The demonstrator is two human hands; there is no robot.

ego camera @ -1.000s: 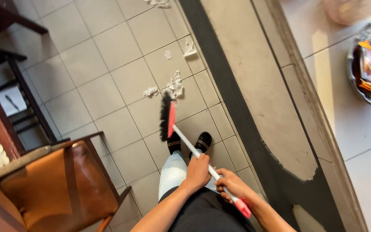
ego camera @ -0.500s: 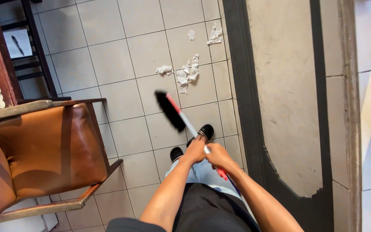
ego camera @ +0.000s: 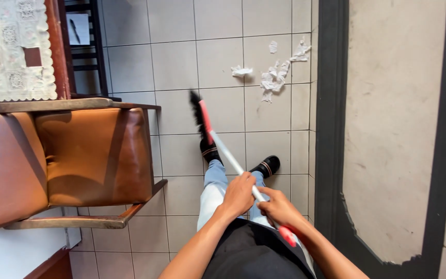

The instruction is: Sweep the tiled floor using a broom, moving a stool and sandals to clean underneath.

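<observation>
1. Head view, hands: the left hand (ego camera: 239, 195) is wrapped tight around the white shaft of a broom (ego camera: 218, 142), and the right hand (ego camera: 281, 209) is clamped on the same shaft just below it, near the red grip end.
2. The broom is a slim, smooth pole running up and left from the hands to a red head with dark bristles (ego camera: 197, 111), slightly blurred, above the floor ahead of the black shoes (ego camera: 267, 166).
3. Crumpled white paper scraps (ego camera: 273, 77) lie scattered on the tiles, well apart from the bristles, beyond and to their right.
4. The floor (ego camera: 174, 64) is pale grey square tile with thin dark joints; to the right runs a dark border band (ego camera: 327, 129) around a rough beige panel.
5. On the left stands a chair (ego camera: 94, 155) with glossy brown leather cushions and a wooden frame; behind it a white lace cloth (ego camera: 14, 46) covers a red-brown surface.
</observation>
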